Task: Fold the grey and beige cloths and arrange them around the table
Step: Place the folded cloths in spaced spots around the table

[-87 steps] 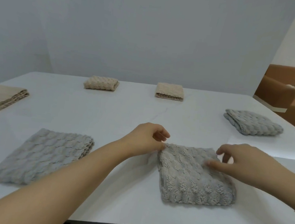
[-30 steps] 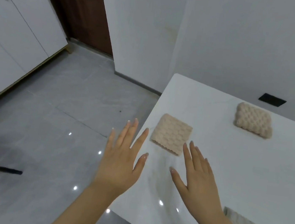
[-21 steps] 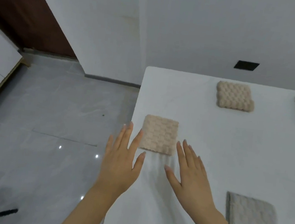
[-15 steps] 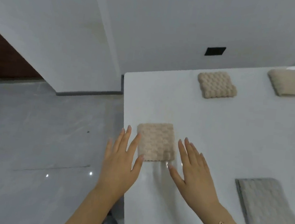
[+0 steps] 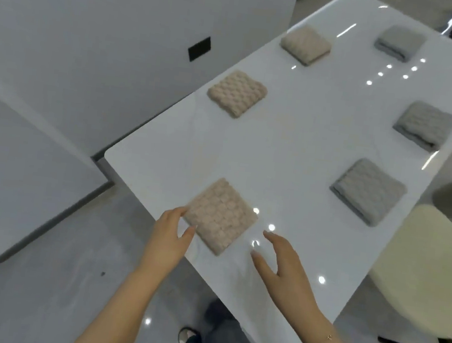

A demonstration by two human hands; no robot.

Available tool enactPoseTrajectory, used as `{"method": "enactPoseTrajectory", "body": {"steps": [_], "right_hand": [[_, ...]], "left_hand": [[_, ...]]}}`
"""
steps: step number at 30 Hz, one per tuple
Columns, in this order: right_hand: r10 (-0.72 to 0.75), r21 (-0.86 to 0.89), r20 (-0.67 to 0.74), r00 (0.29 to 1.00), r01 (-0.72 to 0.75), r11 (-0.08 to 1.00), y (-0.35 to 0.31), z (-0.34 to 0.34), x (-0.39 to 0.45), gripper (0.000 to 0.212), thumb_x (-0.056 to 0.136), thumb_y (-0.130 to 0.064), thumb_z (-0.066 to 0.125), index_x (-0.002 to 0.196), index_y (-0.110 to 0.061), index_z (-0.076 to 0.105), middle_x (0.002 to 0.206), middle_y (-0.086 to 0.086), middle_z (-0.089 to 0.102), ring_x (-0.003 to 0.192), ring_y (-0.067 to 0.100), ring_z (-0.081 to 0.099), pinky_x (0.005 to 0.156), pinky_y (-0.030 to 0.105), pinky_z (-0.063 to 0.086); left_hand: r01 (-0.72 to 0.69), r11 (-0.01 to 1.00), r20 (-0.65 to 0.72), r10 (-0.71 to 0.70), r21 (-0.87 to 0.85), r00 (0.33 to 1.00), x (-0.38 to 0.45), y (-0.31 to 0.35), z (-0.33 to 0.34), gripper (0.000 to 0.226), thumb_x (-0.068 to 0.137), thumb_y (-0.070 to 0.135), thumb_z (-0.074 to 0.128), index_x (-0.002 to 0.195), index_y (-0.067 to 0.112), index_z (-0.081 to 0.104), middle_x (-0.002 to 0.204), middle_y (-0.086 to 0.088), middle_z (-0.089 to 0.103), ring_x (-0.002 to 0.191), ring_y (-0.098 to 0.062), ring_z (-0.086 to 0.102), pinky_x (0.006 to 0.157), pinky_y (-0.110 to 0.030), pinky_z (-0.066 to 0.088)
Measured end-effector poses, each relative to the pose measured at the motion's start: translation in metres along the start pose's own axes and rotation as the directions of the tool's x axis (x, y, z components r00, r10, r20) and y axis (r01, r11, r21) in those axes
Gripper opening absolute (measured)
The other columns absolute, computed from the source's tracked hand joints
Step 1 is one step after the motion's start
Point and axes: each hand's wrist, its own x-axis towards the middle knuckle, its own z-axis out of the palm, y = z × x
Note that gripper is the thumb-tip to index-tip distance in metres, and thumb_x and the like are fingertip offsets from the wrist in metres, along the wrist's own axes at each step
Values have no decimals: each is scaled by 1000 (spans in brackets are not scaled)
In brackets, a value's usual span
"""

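Observation:
A folded beige cloth (image 5: 220, 216) lies near the short end of the white table (image 5: 292, 156). My left hand (image 5: 170, 235) is at its left corner, fingers touching the cloth's edge. My right hand (image 5: 283, 259) hovers open just to the cloth's right, apart from it. Two more folded beige cloths (image 5: 237, 93) (image 5: 305, 45) lie along the wall side. Three folded grey cloths (image 5: 368, 190) (image 5: 424, 124) (image 5: 400, 42) lie along the opposite side.
A cream round chair seat (image 5: 432, 270) on a black base stands by the table's right edge. A white wall (image 5: 106, 42) with a dark socket plate (image 5: 199, 49) runs close along the table's left side. Grey tiled floor (image 5: 49, 278) lies below.
The view has swung round to the table's short end. Both hands, flat and spread before, have come down to the nearest beige cloth, and the left hand now touches its corner.

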Motion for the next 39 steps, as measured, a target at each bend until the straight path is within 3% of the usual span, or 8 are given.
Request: {"method": "enactPoseTrajectory", "body": {"steps": [5, 11, 16, 22, 31, 34, 37, 39], "right_hand": [[260, 304, -14, 966, -243, 921, 15, 32, 22, 37, 92, -37, 56, 127, -28, 52, 120, -12, 54, 104, 2, 53, 76, 11, 40], [505, 593, 61, 861, -438, 675, 13, 66, 51, 37, 90, -35, 60, 123, -20, 53, 109, -6, 57, 99, 4, 55, 78, 17, 43], [618, 687, 19, 786, -459, 563, 0, 96, 78, 32, 84, -33, 68, 107, -14, 57, 96, -3, 60, 85, 7, 56, 68, 16, 41], [767, 816, -185, 614, -339, 468, -15, 127, 93, 24, 80, -30, 73, 80, -10, 61, 79, 2, 59, 76, 14, 55, 70, 23, 46], [799, 765, -354, 487, -341, 546, -18, 141, 106, 21, 81, -26, 73, 82, -9, 61, 79, 3, 61, 70, 10, 55, 59, 10, 44], [801, 763, -353, 483, -347, 546, -17, 143, 107, 20, 83, -26, 71, 89, -11, 60, 83, 3, 61, 78, 15, 57, 63, 14, 44], [685, 584, -522, 508, -372, 721, -22, 145, 99, 30, 88, -29, 65, 113, -17, 55, 107, -5, 58, 100, 11, 54, 86, 19, 44], [461, 270, -653, 600, -384, 883, -25, 146, 92, 45, 94, -30, 56, 136, -17, 44, 136, -8, 43, 125, 4, 38, 107, 22, 30]], "left_hand": [[58, 997, 50, -60, 44, 997, 51, -10, 6, 42, 90, 24, 61, 130, 14, 50, 124, -5, 51, 110, -18, 52, 91, -28, 40], [106, 992, 193, -116, 63, 974, 92, -22, 9, 39, 87, 31, 65, 119, 10, 55, 111, 0, 52, 96, -13, 51, 80, -24, 38], [98, 995, 288, -104, 35, 952, 117, -30, 10, 27, 87, 33, 66, 98, 9, 63, 94, 1, 64, 87, -13, 58, 67, -17, 41], [80, 997, 431, -68, -9, 900, 133, -41, -3, 22, 86, 32, 66, 81, 12, 66, 79, 2, 67, 74, -9, 61, 61, -16, 40], [-64, 995, 437, 26, 71, 899, 142, -51, 1, 24, 88, 34, 63, 82, 11, 56, 84, -1, 61, 73, -8, 55, 56, -13, 34], [-91, 992, 473, 41, 85, 880, 140, -49, -2, 28, 88, 39, 62, 99, 15, 53, 89, 6, 58, 80, -11, 57, 61, -17, 39], [-399, 883, 385, 288, 249, 877, 141, -45, -6, 47, 88, 41, 61, 125, 16, 46, 111, 5, 54, 99, -14, 53, 83, -28, 44], [-629, 721, 366, 524, 289, 769, 142, -39, -1, 45, 90, 36, 55, 130, 16, 47, 126, -2, 52, 113, -19, 49, 94, -35, 42]]}}
